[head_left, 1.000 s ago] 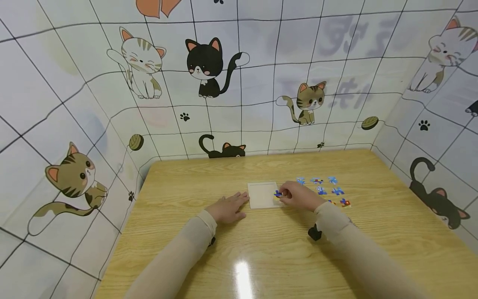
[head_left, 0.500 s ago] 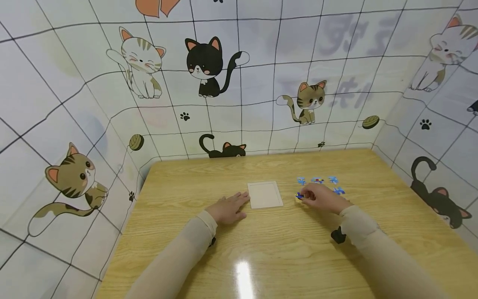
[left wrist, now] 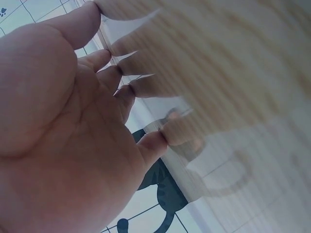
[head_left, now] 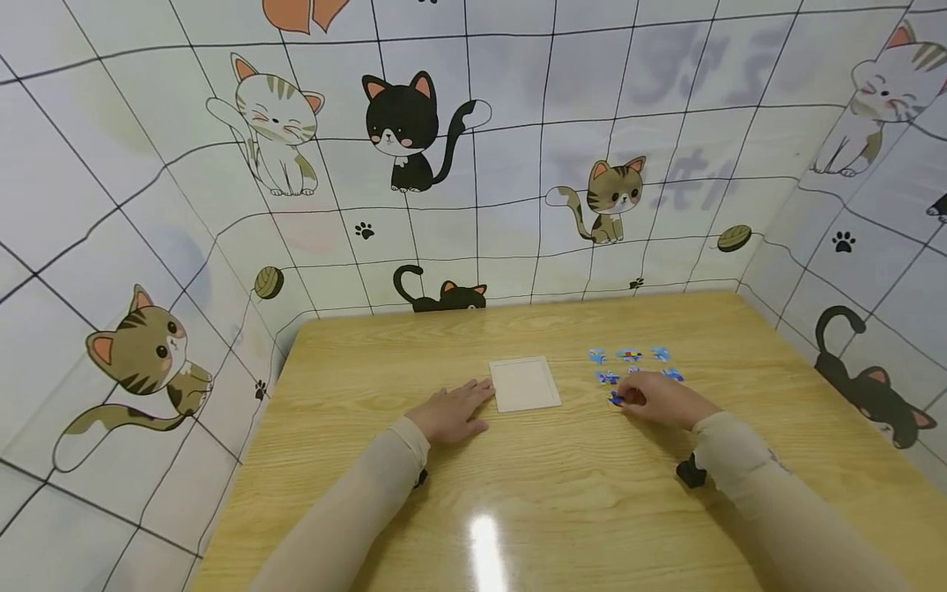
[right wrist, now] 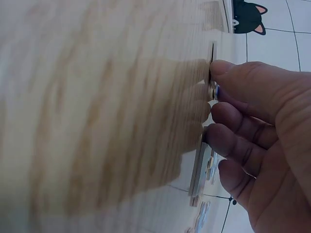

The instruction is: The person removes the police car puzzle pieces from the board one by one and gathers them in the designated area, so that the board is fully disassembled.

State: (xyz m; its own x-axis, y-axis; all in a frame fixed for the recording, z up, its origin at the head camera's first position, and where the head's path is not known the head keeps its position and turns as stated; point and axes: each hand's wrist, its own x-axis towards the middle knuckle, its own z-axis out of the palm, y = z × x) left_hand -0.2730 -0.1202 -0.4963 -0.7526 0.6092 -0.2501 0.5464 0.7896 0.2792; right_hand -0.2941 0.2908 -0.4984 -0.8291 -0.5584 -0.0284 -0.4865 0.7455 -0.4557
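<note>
My left hand lies flat on the table with its fingers spread. Its fingertips are at the left edge of a square, pale puzzle board with a raised rim and no pieces in it. To the board's right, my right hand pinches a blue jigsaw piece low at the table surface. In the right wrist view, the thumb touches that piece's edge. Other jigsaw pieces lie in rows just beyond the right hand, which hides some of them.
The wooden table is glossy and meets a cat-patterned cloth wall at the back. The same cloth rises at both sides. Black wrist devices sit under the sleeves.
My right hand has moved from the board's right edge rightward to the rows of pieces, carrying the jigsaw piece down to the near row. My left hand has stayed still.
</note>
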